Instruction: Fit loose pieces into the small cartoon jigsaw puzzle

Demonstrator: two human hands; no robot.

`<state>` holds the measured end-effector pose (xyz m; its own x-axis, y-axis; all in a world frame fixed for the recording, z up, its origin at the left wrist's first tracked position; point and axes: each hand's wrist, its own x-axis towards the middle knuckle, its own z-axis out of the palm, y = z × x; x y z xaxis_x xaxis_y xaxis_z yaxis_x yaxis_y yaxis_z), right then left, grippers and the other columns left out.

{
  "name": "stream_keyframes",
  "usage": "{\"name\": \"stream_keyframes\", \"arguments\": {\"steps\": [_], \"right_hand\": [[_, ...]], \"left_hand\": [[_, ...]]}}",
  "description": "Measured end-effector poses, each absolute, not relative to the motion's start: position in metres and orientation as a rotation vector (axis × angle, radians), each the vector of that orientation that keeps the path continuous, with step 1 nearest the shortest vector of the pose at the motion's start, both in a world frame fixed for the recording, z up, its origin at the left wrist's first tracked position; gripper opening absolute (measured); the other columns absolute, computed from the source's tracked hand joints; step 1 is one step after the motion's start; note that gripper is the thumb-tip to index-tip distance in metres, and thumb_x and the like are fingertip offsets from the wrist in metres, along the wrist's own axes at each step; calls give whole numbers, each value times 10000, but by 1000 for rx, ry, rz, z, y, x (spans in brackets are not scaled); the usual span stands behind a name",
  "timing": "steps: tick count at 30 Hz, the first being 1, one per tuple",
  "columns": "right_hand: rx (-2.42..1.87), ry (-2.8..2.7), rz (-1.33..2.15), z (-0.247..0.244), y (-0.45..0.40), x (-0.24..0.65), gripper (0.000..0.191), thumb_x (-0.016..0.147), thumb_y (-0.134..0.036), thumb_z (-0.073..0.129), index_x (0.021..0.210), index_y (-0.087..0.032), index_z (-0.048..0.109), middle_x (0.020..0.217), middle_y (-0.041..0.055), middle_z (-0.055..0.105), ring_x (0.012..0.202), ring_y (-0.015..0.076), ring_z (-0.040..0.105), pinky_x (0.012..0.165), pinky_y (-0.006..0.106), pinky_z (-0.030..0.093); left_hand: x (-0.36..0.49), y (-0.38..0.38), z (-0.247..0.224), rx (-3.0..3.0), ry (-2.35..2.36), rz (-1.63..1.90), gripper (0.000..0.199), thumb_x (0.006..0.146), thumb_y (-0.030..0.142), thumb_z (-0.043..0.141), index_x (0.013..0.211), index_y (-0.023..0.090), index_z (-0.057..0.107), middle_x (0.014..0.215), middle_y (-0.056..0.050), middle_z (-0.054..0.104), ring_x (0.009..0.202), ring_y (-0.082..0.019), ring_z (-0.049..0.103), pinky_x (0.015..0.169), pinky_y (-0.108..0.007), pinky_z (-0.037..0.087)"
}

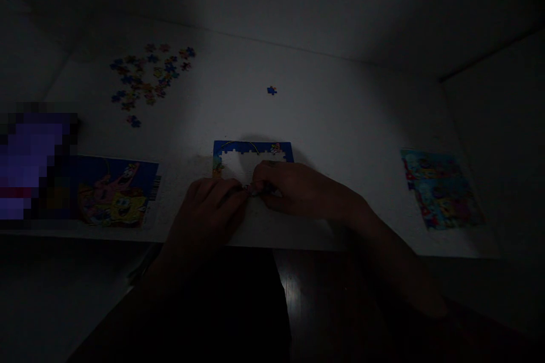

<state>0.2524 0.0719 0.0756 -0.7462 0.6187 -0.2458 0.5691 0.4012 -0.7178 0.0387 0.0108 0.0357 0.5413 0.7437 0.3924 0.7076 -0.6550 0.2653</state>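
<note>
A blue-bordered puzzle frame (254,146) lies on the table, its upper edge in sight and its lower part covered by my hands. My left hand (213,198) is closed at the frame's lower left, fingers curled and thumb tip against a small puzzle piece (248,188). From the other side my right hand (293,187) pinches at the same piece, its fingers bent over the frame's inside. In this dim light the picture on the piece cannot be made out. Beyond the frame a single blue puzzle piece (271,91) lies alone.
Several loose puzzle pieces (145,79) are spread at the back left. A cartoon picture sheet (117,193) lies to the left, beside a pixelated purple patch (32,153). Another colourful sheet (443,190) rests at the right. The table's front edge (306,248) runs below my hands.
</note>
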Motion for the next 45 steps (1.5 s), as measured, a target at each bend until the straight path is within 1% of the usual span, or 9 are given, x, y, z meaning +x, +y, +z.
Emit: {"name": "stream_keyframes", "arguments": {"steps": [6,10,13,19,22,27,32,37,45], "right_hand": [[-1027,-2382,1490,87,79,264,90,836,-124,557,908,-176,576,849,-3,620,722,115,538,640,239,385],[-1161,-2342,1505,98,89,282,109,846,-168,574,948,-168,613,846,6,645,719,118,558,644,247,395],[-1229,-2374,1572,97,94,290,116,855,-182,569,949,-164,634,821,10,658,710,121,584,636,245,401],[-1071,-2389,1666,81,95,289,106,836,-211,608,907,-149,656,830,7,659,707,109,566,636,234,399],[-1079,-2384,1661,79,95,287,109,828,-214,613,897,-150,669,819,9,660,717,116,572,650,241,405],[-1150,-2321,1728,79,94,286,129,809,-187,595,903,-158,677,809,10,670,706,120,584,633,244,407],[-1139,-2309,1695,76,94,285,143,799,-149,570,890,-157,681,761,3,661,666,110,574,608,240,395],[-1138,-2281,1704,72,93,282,153,785,-113,556,864,-159,678,704,-14,639,617,98,555,584,228,386],[-1102,-2428,1500,70,92,278,130,794,-126,572,878,-153,668,790,3,654,693,110,573,638,238,398]], "left_hand": [[39,12,36,2686,1250,737,172,948,168,554,1090,176,652,1050,-76,701,939,-245,605,810,-393,462],[39,11,36,2677,1215,772,198,950,166,566,1130,177,646,1080,-79,702,972,-231,615,836,-381,469],[38,10,38,2679,1144,784,161,950,164,567,1083,178,655,1091,-76,701,975,-212,620,847,-364,470],[48,12,43,2731,982,734,179,971,202,526,1082,166,662,1130,-87,680,1010,-226,581,884,-381,451],[56,15,42,2812,944,648,228,948,173,539,1144,152,653,1121,-91,679,1008,-243,557,904,-411,429],[60,13,37,2874,975,635,256,951,130,492,1155,131,647,1088,-91,686,971,-243,554,896,-410,420],[59,7,37,2856,1029,640,267,946,142,490,1168,128,639,1088,-99,682,943,-246,557,841,-388,447],[56,6,36,2826,993,708,262,935,136,506,1160,114,640,1125,-115,678,987,-250,560,863,-397,455],[56,7,36,2768,996,688,252,931,148,517,1149,153,643,1115,-85,681,1001,-235,576,878,-386,462]]}}
